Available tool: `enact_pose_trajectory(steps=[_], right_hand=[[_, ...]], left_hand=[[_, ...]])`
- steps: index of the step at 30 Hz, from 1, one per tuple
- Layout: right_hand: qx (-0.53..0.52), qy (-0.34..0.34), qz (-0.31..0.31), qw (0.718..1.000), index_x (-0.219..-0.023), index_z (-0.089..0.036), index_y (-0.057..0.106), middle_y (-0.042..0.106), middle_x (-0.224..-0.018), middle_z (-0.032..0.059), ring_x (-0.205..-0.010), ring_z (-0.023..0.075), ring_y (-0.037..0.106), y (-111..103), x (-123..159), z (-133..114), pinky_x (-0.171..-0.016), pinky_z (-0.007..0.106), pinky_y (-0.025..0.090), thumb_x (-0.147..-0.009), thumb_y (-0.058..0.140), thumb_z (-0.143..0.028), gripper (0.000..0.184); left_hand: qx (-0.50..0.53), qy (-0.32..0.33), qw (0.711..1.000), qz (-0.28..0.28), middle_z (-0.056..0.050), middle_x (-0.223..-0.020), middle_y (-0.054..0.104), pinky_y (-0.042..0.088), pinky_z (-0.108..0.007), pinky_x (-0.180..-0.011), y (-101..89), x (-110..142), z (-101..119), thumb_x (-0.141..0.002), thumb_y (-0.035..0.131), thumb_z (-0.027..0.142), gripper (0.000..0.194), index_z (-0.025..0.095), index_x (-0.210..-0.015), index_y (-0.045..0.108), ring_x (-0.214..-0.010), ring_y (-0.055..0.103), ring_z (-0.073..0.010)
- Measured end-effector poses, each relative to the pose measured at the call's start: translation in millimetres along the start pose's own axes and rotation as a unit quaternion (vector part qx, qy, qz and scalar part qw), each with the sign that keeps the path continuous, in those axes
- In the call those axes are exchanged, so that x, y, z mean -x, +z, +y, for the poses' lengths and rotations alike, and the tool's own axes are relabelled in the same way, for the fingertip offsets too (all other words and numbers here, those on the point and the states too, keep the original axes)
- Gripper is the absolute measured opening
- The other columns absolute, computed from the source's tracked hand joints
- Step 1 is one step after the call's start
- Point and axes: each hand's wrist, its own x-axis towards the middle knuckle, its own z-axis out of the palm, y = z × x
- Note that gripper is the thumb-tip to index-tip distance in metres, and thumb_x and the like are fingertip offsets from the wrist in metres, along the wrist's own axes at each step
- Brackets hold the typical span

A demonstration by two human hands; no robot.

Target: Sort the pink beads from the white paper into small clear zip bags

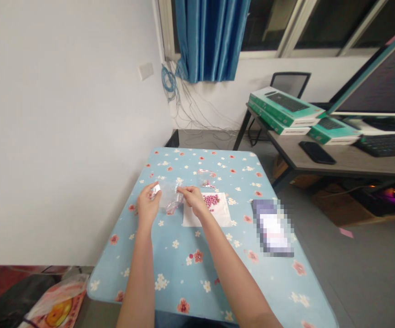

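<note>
Between my two hands is a clear plastic bag, stretched just above the table. My left hand pinches its left side, where a small white patch shows at the fingertips. The fingers of my right hand are closed on the bag's right edge. Partly under my right forearm lies a white sheet with many small pink beads heaped on it. Beyond the sheet rests a small clear zip bag with a few pink pieces inside.
A blue flowered cloth covers the table. A pixelated phone-like object lies at its right. Further right, a desk carries green keyboard boxes, a black phone and a monitor. The white wall stands close on the left.
</note>
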Motion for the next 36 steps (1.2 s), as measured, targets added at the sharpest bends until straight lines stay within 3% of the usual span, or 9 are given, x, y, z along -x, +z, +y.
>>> enact_pose_trajectory(steps=[5,8,11,16,23,36], right_hand=[[-0.076,0.031,0.014,0.997,-0.065,-0.016,0.058,0.022,-0.038,-0.0135,-0.035,0.0027,0.012,-8,-4,1,-0.038,0.022,0.004,-0.069,0.067,-0.044,0.030],[-0.181,0.027,0.050,0.982,-0.058,-0.019,0.045,0.023,-0.041,-0.0131,-0.034,0.0024,0.011,-22,-3,-1,-0.034,0.021,0.004,-0.073,0.063,-0.051,0.039],[-0.277,-0.008,0.104,0.955,-0.056,-0.022,0.031,0.018,-0.042,-0.0130,-0.033,0.0035,0.009,-40,0,-3,-0.031,0.019,0.007,-0.080,0.055,-0.054,0.047],[-0.348,-0.086,0.160,0.920,-0.056,-0.021,0.025,0.018,-0.042,-0.0123,-0.034,0.0044,0.008,-72,5,-6,-0.029,0.017,0.009,-0.088,0.046,-0.048,0.047],[-0.357,-0.130,0.209,0.901,-0.056,-0.021,0.021,0.016,-0.043,-0.0120,-0.034,0.0050,0.008,-95,4,0,-0.029,0.018,0.010,-0.089,0.045,-0.048,0.049],[-0.294,-0.162,0.249,0.909,-0.056,-0.021,0.023,0.018,-0.044,-0.0116,-0.034,0.0049,0.011,-90,-3,8,-0.032,0.023,0.009,-0.083,0.050,-0.056,0.052]], left_hand=[[-0.106,0.013,0.994,0.008,-0.007,-0.093,0.068,0.052,-0.034,-0.075,3.3,-3,-18,-0.072,0.059,0.024,0.036,0.016,-0.106,0.067,-0.074,0.063,-0.0189],[-0.146,0.053,0.988,0.009,-0.008,-0.100,0.067,0.051,-0.036,-0.080,6.9,0,-24,-0.072,0.056,0.019,0.033,0.018,-0.103,0.067,-0.081,0.063,-0.0204],[-0.177,0.103,0.979,0.002,-0.009,-0.103,0.065,0.049,-0.038,-0.087,10.9,2,-29,-0.073,0.053,0.016,0.032,0.018,-0.102,0.066,-0.093,0.062,-0.0230],[-0.261,0.138,0.955,0.003,-0.011,-0.112,0.062,0.041,-0.046,-0.097,15.1,7,-28,-0.076,0.053,0.017,0.026,0.019,-0.097,0.069,-0.108,0.055,-0.0279],[-0.284,0.161,0.945,0.019,-0.008,-0.116,0.061,0.040,-0.044,-0.096,20.2,15,-12,-0.082,0.054,0.026,0.022,0.023,-0.099,0.068,-0.107,0.054,-0.0273],[-0.231,0.166,0.958,0.020,-0.007,-0.107,0.065,0.040,-0.041,-0.095,25.4,14,-14,-0.082,0.054,0.027,0.019,0.021,-0.095,0.068,-0.105,0.057,-0.0241]])
